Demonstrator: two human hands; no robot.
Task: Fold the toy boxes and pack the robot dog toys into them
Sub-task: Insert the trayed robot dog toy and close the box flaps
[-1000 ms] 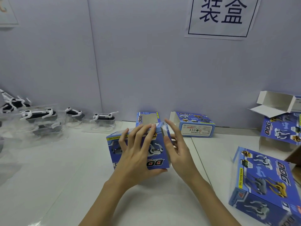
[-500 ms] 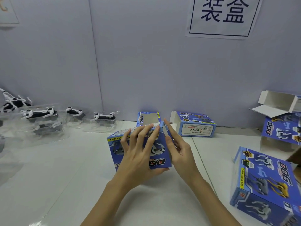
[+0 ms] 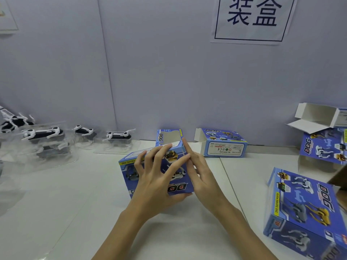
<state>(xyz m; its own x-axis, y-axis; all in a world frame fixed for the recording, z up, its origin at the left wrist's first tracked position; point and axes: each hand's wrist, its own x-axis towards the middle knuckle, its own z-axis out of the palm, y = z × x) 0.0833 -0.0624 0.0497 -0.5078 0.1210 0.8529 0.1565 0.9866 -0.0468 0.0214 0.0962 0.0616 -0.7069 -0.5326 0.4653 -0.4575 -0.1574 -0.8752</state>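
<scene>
The blue printed cardboard toy box (image 3: 131, 167) stands at table (image 3: 56, 212) centre. The left hand (image 3: 157, 182) grips its face; the right hand (image 3: 199, 175), fingers straight, presses the three-o'clock end flap, which may buckle if misaligned.

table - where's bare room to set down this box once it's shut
Bare table lies left of the held box, short of the clear toy trays. A narrower strip runs between the right hand and the standing box. Far right is crowded.

Robot dog toys (image 3: 47, 133) lie far left, the held box (image 3: 131, 171) centre, other boxes (image 3: 304, 212) right.
</scene>
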